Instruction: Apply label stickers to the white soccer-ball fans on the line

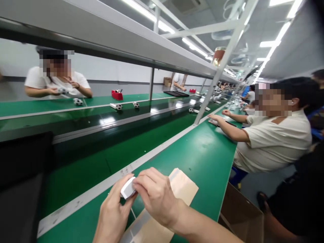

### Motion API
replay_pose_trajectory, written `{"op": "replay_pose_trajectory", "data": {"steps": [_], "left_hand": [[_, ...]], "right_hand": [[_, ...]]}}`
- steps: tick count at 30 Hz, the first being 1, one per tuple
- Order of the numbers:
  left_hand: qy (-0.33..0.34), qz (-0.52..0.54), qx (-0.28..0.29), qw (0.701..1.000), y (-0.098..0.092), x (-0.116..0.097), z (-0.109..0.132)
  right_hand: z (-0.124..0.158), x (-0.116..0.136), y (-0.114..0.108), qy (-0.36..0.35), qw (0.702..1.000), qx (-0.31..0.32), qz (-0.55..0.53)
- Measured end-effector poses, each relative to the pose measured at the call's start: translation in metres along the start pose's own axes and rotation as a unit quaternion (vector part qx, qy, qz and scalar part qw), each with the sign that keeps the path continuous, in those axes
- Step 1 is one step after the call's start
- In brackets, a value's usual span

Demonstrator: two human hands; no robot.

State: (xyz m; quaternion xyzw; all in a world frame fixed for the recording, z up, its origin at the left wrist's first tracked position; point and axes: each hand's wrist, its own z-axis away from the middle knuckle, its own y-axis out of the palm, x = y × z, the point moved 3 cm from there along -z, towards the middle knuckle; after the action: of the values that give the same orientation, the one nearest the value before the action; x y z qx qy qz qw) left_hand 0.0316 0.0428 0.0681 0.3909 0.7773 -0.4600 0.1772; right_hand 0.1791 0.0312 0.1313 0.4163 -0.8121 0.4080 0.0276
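Observation:
Between my hands is a small white plastic piece (128, 188) with a rounded edge; its exact kind does not show. My left hand (113, 207) grips it from the left, thumb below and fingers behind. The fingertips of my right hand (156, 193) pinch together at the piece's right side. Whether they hold anything small there is hidden. Below my hands a tan paper sheet with grey strips (182, 185) lies on the green bench (199, 148).
A conveyor (106, 162) runs beyond the bench, carrying several white items with football-patterned ends (118, 106). A black tray (22, 168) stands at left. A post (215, 81) rises from the bench edge. Co-workers (275, 138) sit right and across, near a red bin (117, 95).

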Motion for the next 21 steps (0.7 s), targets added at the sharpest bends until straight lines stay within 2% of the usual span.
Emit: {"op": "replay_pose_trajectory", "data": {"steps": [5, 8, 11, 13, 15, 21], "left_hand": [[-0.017, -0.018, 0.015, 1.0, 0.001, -0.003, 0.002], [-0.033, -0.007, 0.014, 0.999, 0.003, -0.006, 0.004], [-0.031, 0.005, 0.013, 0.999, 0.005, -0.007, 0.005], [-0.029, 0.007, 0.015, 0.999, 0.005, -0.007, 0.005], [-0.02, 0.009, 0.016, 1.0, 0.006, -0.007, 0.004], [0.026, 0.029, 0.012, 0.999, 0.004, -0.02, 0.008]], "right_hand": [[-0.002, 0.0, -0.004, 0.034, 0.997, 0.057, 0.05], [-0.004, -0.006, -0.008, 0.102, 0.991, 0.083, -0.021], [-0.007, -0.014, -0.008, 0.192, 0.967, 0.113, -0.12], [-0.009, -0.018, -0.008, 0.217, 0.958, 0.124, -0.139], [-0.009, -0.018, -0.009, 0.203, 0.963, 0.127, -0.124], [0.007, -0.007, -0.009, 0.09, 0.984, 0.143, -0.058]]}}
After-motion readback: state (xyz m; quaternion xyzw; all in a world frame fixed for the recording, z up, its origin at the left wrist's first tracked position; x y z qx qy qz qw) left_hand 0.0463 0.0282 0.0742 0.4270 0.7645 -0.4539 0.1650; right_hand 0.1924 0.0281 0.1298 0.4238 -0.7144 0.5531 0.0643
